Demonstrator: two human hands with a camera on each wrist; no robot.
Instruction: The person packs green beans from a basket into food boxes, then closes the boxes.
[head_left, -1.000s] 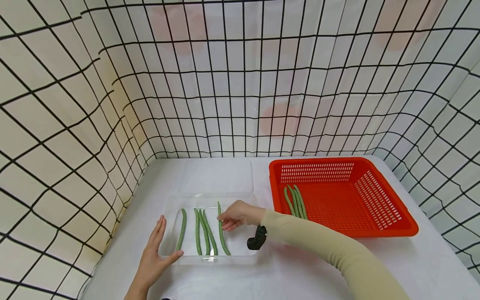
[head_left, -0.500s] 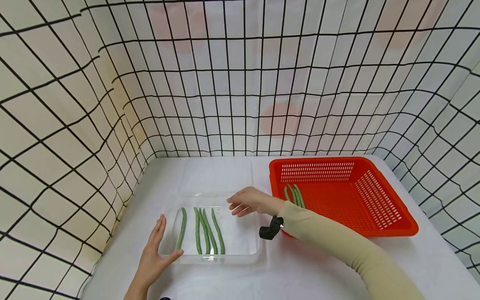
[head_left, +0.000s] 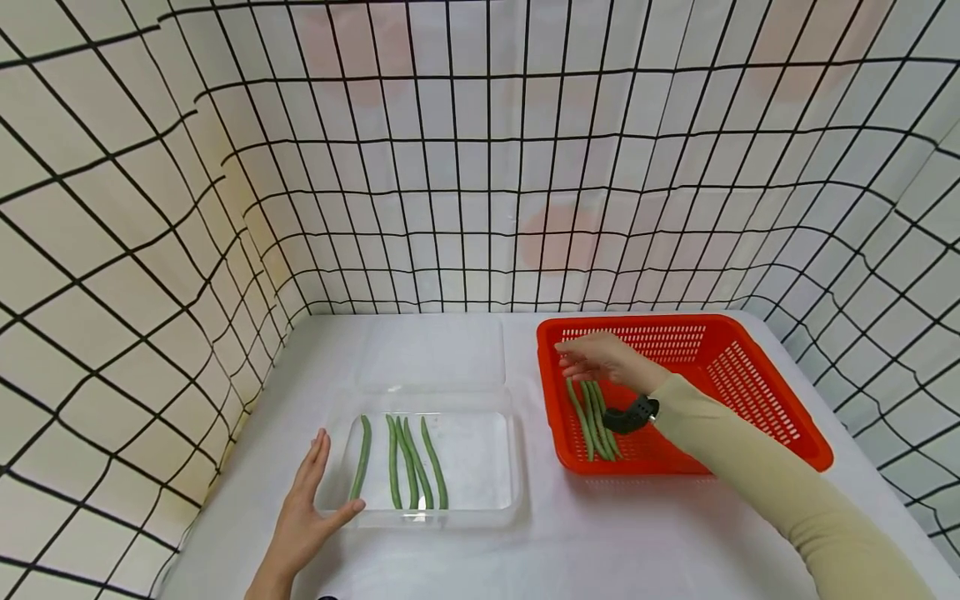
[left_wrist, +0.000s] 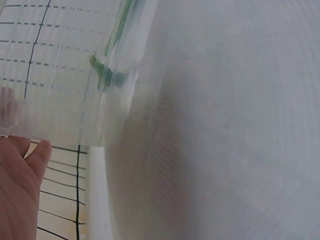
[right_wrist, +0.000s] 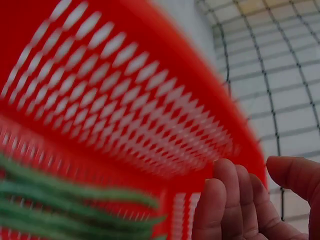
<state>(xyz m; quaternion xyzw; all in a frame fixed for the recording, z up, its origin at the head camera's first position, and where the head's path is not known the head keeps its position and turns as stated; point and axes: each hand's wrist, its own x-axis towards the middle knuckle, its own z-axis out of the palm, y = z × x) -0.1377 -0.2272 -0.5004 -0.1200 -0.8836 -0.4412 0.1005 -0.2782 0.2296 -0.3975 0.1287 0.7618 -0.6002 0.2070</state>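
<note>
My left hand [head_left: 303, 508] rests at the left side of a clear plastic container [head_left: 515, 467], thumb at its front left corner and fingers straight. Several green beans [head_left: 362, 458] lie lengthwise in the container: one by the left wall, a group in the middle, one just right of them. In the left wrist view, fingertips touch the clear wall [left_wrist: 55, 110]. Over the left part of a red basket [head_left: 780, 379] is my right hand [head_left: 607, 358], with fingers loosely extended and holding nothing. Below it, more green beans [head_left: 588, 425] lie side by side; the right wrist view shows these beans [right_wrist: 75, 210] beside the fingers.
The container's clear lid [head_left: 431, 354] lies folded back behind it. A black wire grid [head_left: 487, 192] closes off the back and both sides of the white table [head_left: 585, 550]. A black band [head_left: 632, 414] is on the right wrist.
The right hand let go of a green bean at the right of the row in the container, then moved right and over the red basket. The left hand stayed in place.
</note>
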